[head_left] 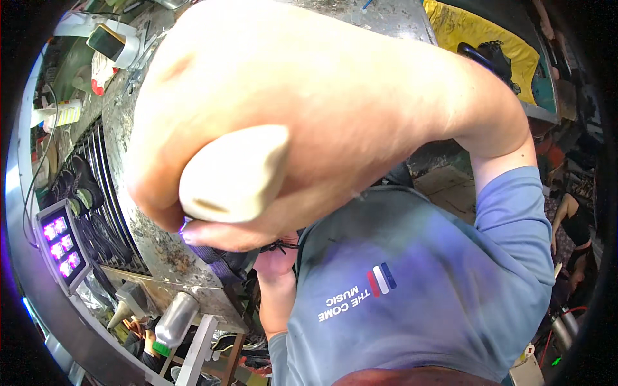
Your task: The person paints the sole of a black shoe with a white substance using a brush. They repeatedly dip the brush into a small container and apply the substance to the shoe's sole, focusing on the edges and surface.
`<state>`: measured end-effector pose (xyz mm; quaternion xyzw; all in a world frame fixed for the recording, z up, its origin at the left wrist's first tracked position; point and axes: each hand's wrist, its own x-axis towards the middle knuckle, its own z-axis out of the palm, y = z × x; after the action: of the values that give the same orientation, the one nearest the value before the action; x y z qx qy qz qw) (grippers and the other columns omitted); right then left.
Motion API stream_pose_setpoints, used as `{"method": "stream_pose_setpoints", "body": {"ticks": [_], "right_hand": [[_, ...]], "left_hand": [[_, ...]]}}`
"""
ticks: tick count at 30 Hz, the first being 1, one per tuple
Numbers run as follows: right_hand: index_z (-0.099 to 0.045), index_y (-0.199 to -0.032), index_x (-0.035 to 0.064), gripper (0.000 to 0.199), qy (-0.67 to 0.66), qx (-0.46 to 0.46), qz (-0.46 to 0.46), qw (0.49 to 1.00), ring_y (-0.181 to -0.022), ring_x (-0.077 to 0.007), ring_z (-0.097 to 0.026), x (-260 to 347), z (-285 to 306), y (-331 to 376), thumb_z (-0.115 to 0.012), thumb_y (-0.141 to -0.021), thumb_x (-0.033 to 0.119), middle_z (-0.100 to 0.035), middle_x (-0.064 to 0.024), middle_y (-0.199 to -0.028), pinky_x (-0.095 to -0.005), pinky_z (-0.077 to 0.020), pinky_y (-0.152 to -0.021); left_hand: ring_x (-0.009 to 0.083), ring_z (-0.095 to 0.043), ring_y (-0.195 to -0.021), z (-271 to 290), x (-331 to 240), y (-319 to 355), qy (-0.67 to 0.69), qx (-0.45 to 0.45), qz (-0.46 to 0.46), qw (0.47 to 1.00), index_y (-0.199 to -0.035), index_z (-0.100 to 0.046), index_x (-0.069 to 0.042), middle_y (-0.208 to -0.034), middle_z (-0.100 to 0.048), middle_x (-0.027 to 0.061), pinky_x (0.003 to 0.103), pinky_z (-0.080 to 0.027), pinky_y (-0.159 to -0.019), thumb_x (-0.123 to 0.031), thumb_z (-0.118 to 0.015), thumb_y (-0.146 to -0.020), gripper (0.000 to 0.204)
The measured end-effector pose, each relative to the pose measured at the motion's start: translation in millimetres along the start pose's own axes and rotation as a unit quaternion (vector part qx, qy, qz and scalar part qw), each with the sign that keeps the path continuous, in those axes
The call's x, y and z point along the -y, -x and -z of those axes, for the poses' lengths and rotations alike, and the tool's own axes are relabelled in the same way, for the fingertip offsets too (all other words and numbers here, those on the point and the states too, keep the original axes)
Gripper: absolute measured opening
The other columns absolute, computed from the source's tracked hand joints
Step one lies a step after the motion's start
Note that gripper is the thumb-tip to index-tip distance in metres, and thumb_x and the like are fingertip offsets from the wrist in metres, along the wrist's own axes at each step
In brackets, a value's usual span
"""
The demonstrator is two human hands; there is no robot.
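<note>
My right arm sweeps across the view from the right, very close and overexposed. My right hand (158,154) is closed around a smooth cream-coloured block (235,174) with a rounded end and a pointed corner; its exact kind I cannot make out. Just below that hand is a dark, shoe-like item (222,260) of woven fabric with black laces, mostly covered by the right hand. Against its laced end lies my left hand (275,260), its fingers hidden behind the right hand and the dark item.
A stained metal workbench (138,225) lies beneath my right hand. Dark shoes (84,183) rest on a slatted rack at the left, beside a purple-lit lamp panel (62,246). A silver bottle (178,318) with a green cap is below. Yellow cloth (467,32) covers a surface at upper right.
</note>
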<state>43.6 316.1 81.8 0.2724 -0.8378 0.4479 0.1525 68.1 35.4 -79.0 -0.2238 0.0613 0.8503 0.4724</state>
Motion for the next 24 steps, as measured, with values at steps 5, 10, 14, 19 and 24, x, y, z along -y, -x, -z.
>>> {"method": "stream_pose_setpoints", "body": {"ticks": [5,10,14,19,24], "right_hand": [[-0.075,-0.081,0.008,0.02,0.001,-0.055,0.024,0.998,-0.075,-0.0307,-0.07,-8,-23,2,-0.078,-0.07,0.024,-0.07,-0.0114,-0.077,-0.0425,-0.0542,-0.067],[-0.074,-0.08,0.0073,0.02,-0.047,-0.055,0.04,0.997,-0.074,-0.0309,-0.069,-16,-30,5,-0.078,-0.069,0.023,-0.07,-0.0117,-0.076,-0.0422,-0.0541,-0.067],[-0.074,-0.08,0.0067,0.02,-0.074,-0.056,0.051,0.994,-0.073,-0.031,-0.069,-20,-36,7,-0.077,-0.069,0.023,-0.07,-0.012,-0.076,-0.0419,-0.0541,-0.067],[-0.074,-0.08,0.0059,0.02,-0.116,-0.058,0.072,0.989,-0.073,-0.0311,-0.069,-24,-45,5,-0.077,-0.069,0.022,-0.07,-0.0124,-0.075,-0.0417,-0.054,-0.067],[-0.074,-0.08,0.0051,0.02,-0.108,-0.071,0.063,0.99,-0.072,-0.0312,-0.068,-21,-43,12,-0.076,-0.068,0.022,-0.069,-0.0128,-0.074,-0.0414,-0.0539,-0.067]], "left_hand": [[0.0195,-0.067,-0.109,1,1,0,0.0,0.015,0.019,1.0,-0.152,-0.03,-0.001,-0.135,-0.061,0.0052,0.029,-0.056,-0.083,-0.022,-0.068,-0.092,0.074],[0.0189,-0.068,-0.107,4,8,0,0.037,0.057,0.048,0.997,-0.152,-0.033,-0.005,-0.134,-0.062,0.0031,0.026,-0.056,-0.079,-0.017,-0.065,-0.094,0.068],[0.0184,-0.071,-0.096,29,-6,-11,0.153,0.07,0.119,0.979,-0.148,-0.039,-0.004,-0.125,-0.067,0.0051,0.026,-0.058,-0.071,-0.013,-0.058,-0.097,0.056],[0.0207,-0.073,-0.077,32,32,-24,0.402,0.178,0.163,0.883,-0.145,-0.043,0.002,-0.112,-0.072,0.0103,0.029,-0.058,-0.061,-0.013,-0.049,-0.101,0.046],[0.0237,-0.073,-0.073,20,12,-31,0.261,0.146,0.225,0.927,-0.143,-0.043,0.005,-0.103,-0.073,0.0118,0.031,-0.059,-0.06,-0.013,-0.048,-0.101,0.046]]}}
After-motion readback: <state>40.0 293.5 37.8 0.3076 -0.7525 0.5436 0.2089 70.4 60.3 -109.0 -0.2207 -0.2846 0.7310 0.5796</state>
